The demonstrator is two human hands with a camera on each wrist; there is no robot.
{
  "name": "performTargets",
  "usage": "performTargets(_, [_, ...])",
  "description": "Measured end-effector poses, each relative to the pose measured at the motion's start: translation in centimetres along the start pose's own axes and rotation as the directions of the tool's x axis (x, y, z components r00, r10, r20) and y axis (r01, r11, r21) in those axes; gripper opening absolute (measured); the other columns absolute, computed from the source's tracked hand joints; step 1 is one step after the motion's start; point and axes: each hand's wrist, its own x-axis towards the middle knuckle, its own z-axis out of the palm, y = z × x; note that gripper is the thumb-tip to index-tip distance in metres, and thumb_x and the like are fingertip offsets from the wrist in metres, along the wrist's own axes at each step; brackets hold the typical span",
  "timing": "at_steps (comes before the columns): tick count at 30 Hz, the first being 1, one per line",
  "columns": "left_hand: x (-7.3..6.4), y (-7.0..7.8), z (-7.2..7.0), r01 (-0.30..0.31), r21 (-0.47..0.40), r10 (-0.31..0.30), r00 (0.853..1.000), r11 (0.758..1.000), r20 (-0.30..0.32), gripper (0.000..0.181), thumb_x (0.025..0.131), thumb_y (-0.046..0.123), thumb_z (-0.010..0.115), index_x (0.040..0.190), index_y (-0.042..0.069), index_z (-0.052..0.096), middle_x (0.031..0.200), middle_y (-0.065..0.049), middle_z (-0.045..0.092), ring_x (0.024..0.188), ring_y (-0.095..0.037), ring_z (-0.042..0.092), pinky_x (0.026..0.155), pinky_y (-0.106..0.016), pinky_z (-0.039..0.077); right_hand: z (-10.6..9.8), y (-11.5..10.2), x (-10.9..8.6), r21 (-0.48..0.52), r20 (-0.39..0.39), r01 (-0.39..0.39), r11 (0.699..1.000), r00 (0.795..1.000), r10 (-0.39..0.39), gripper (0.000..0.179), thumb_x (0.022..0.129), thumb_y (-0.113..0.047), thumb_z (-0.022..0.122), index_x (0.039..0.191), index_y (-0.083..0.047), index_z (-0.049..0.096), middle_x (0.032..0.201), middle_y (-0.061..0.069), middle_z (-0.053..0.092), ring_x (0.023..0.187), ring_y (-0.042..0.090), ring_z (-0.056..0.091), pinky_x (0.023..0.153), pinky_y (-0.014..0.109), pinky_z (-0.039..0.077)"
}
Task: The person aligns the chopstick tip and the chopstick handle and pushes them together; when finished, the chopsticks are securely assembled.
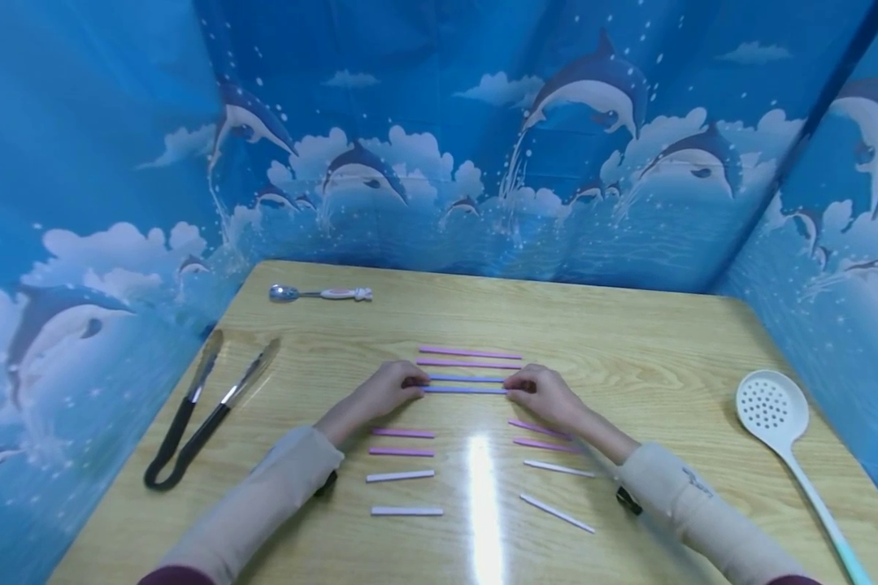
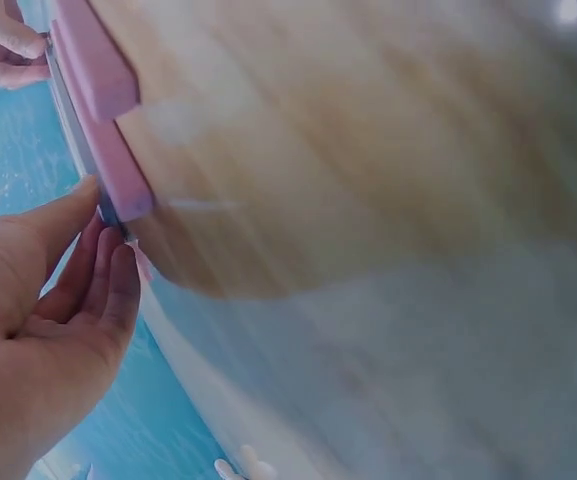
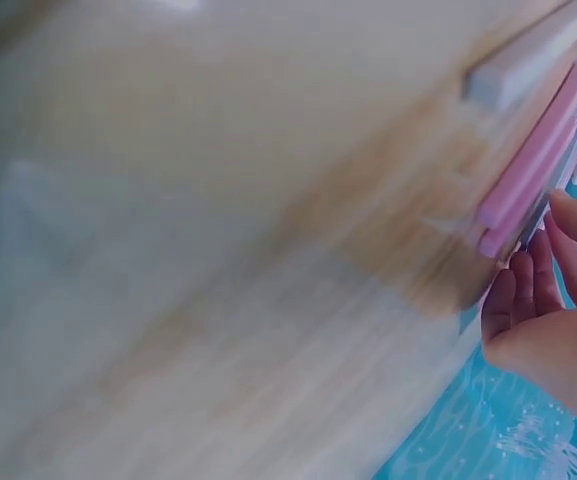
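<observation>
My left hand (image 1: 391,387) and my right hand (image 1: 545,396) pinch opposite ends of a long blue stick (image 1: 465,391), low over the wooden table. A second long blue stick (image 1: 468,379) lies parallel just behind it, its ends close to the fingertips. Farther back are two long pink sticks, one (image 1: 471,353) behind the other (image 1: 470,365). In the left wrist view, the left thumb and fingers (image 2: 63,330) close on the stick's end, beside pink sticks (image 2: 118,165). The right wrist view has the right hand (image 3: 558,310) pinching the other end.
Shorter pink sticks (image 1: 402,452) and white sticks (image 1: 406,511) lie near my left forearm; more pink (image 1: 544,445) and white ones (image 1: 556,513) lie by the right. Tongs (image 1: 190,439) and a spoon (image 1: 322,293) lie left, a white skimmer (image 1: 771,410) right. Dolphin-print curtains surround the table (image 1: 629,325).
</observation>
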Motion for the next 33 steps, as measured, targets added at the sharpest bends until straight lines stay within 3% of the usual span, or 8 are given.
performTargets(10, [-0.8, 0.6, -0.2, 0.078, -0.043, -0.079, 0.997, 0.996, -0.006, 0.026, 0.087, 0.008, 0.066, 0.111, -0.001, 0.065, 0.099, -0.011, 0.068, 0.092, -0.022, 0.063, 0.084, -0.033, 0.053, -0.6, -0.5, -1.0, 0.043, -0.014, -0.027, 0.999, 1.000, 0.028, 0.015, 0.084, -0.007, 0.070, 0.097, -0.001, 0.071, 0.088, 0.004, 0.065, 0.079, 0.014, 0.059, 0.071, 0.022, 0.051])
performTargets(17, [-1.8, 0.8, -0.3, 0.079, -0.082, -0.077, 0.997, 0.993, 0.026, 0.026, 0.088, 0.010, 0.065, 0.112, -0.001, 0.066, 0.099, -0.010, 0.068, 0.091, -0.020, 0.063, 0.083, -0.030, 0.053, -1.4, -0.9, -2.2, 0.032, 0.028, -0.095, 0.995, 0.995, 0.095, 0.018, 0.086, -0.012, 0.069, 0.101, -0.003, 0.071, 0.089, 0.003, 0.065, 0.081, 0.015, 0.059, 0.073, 0.025, 0.050])
performTargets(28, [-3.9, 0.5, -0.5, 0.073, -0.088, -0.066, 0.995, 0.993, 0.076, 0.026, 0.089, 0.015, 0.065, 0.111, 0.000, 0.067, 0.099, -0.008, 0.069, 0.090, -0.017, 0.063, 0.081, -0.027, 0.053, -1.9, -0.2, -4.3, 0.051, 0.082, -0.092, 0.994, 0.993, 0.087, 0.021, 0.084, -0.013, 0.071, 0.102, -0.002, 0.070, 0.089, 0.002, 0.065, 0.079, 0.011, 0.058, 0.068, 0.021, 0.050])
performTargets(33, [-4.9, 0.2, -0.3, 0.079, -0.105, -0.068, 0.992, 0.991, 0.105, 0.026, 0.089, 0.016, 0.065, 0.110, 0.000, 0.067, 0.102, -0.010, 0.069, 0.094, -0.020, 0.064, 0.085, -0.030, 0.053, -1.9, 0.2, -5.1, 0.064, 0.108, -0.056, 0.996, 0.993, 0.049, 0.021, 0.084, -0.013, 0.071, 0.101, 0.000, 0.069, 0.089, 0.003, 0.066, 0.079, 0.009, 0.058, 0.069, 0.021, 0.051])
